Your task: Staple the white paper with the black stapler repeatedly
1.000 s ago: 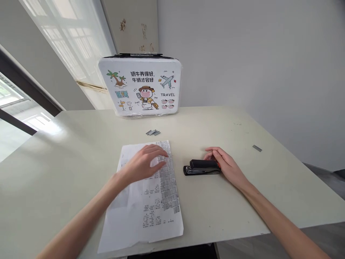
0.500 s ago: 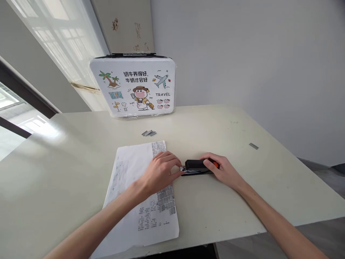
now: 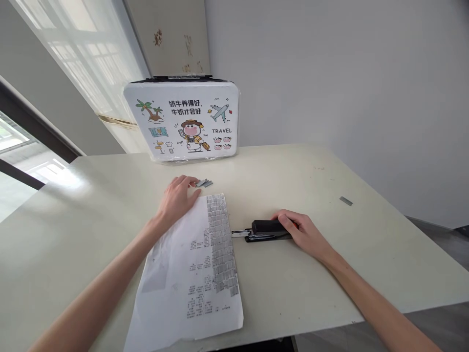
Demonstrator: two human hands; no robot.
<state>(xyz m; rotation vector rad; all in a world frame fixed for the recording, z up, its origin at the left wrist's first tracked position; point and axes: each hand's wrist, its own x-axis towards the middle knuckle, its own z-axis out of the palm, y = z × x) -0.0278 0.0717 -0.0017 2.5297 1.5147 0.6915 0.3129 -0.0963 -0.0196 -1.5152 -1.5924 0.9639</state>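
Note:
My right hand (image 3: 298, 230) is wrapped round the back end of a black stapler (image 3: 267, 229) lying on the table. From the stapler's front a metal staple tray (image 3: 240, 234) sticks out to the left, close to the paper's edge. My left hand (image 3: 181, 194) reaches past the top of the paper to a small pile of staple strips (image 3: 205, 183), thumb and fingers apart, fingertips at the pile's left side. Beneath my left wrist lies a sheaf of printed paper (image 3: 176, 303), its right edge covered with rows of staples (image 3: 222, 249).
A white cartoon-printed case (image 3: 186, 122) wrapped in clear film stands at the back of the table (image 3: 311, 283). One more staple strip (image 3: 346, 201) lies far right. A wall rises behind, with a window at left.
My left hand has left the stapler's front and moved up and left to the staple strips. The metal tray now protrudes from the stapler. My right hand stays in place.

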